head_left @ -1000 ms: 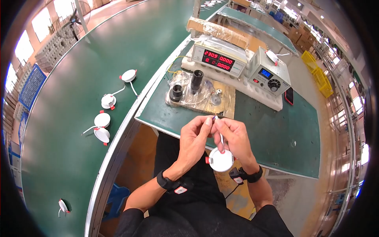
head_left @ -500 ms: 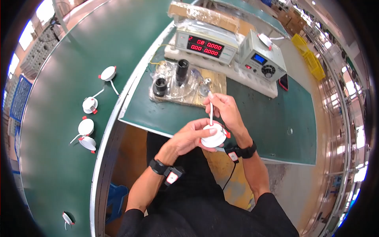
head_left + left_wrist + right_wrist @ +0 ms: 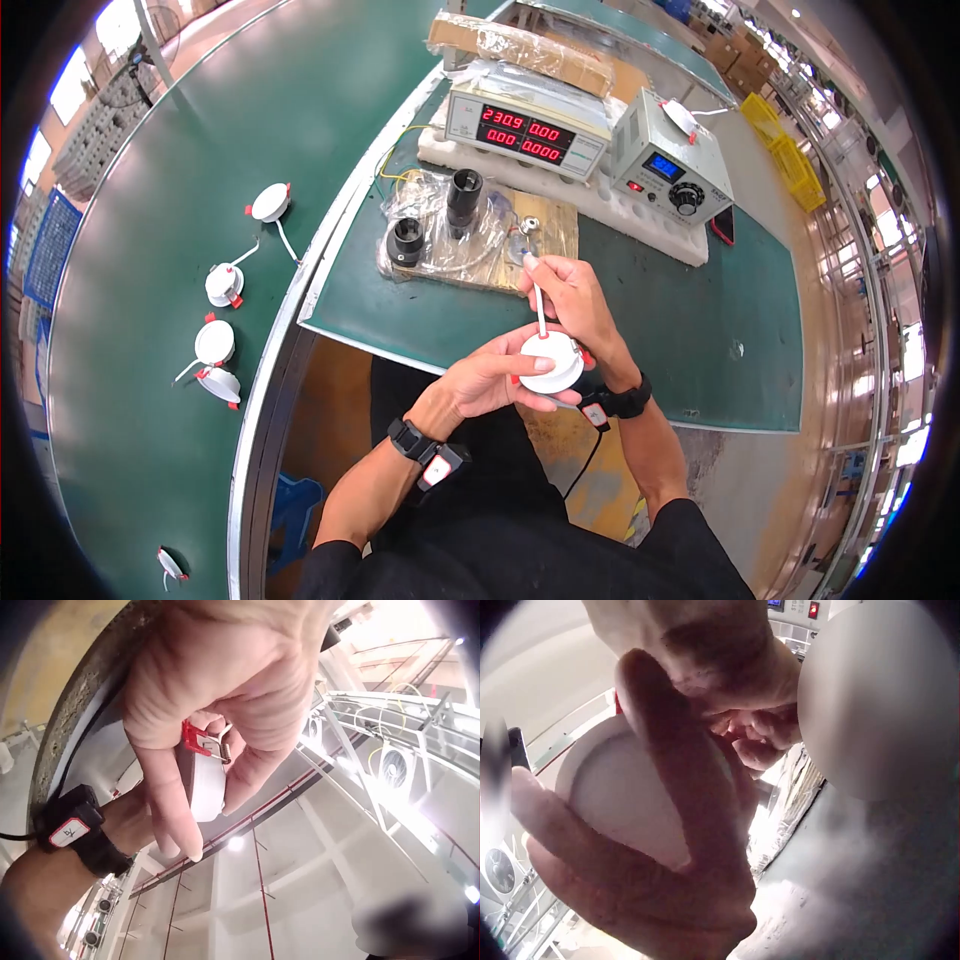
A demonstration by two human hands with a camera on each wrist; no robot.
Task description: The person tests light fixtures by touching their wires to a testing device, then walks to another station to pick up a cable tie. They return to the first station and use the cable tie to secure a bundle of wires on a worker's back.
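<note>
My left hand (image 3: 485,378) grips a round white downlight (image 3: 556,374) by its rim, thumb across its face and fingers underneath. Red-tipped spring clips (image 3: 196,738) stick out from its side in the left wrist view. From its edge a short white cable (image 3: 541,308) runs up to my right hand (image 3: 578,300), which pinches the cable near its far end between thumb and forefinger. Just beyond those fingertips stands a small metal fitting (image 3: 530,226) on a wooden board (image 3: 562,228). In the right wrist view, left-hand fingers cover part of the downlight (image 3: 630,799).
Black sockets (image 3: 464,200) under clear film share the board. Behind are a meter (image 3: 590,162) with red digits and a grey dial box (image 3: 690,165) with another downlight (image 3: 680,116) on top. Several downlights (image 3: 214,342) lie on the green belt (image 3: 130,420) at left.
Both hands were together at the cable's end, with the downlight hanging below. The left hand has since taken hold of the downlight; the right has moved the cable end up toward the board.
</note>
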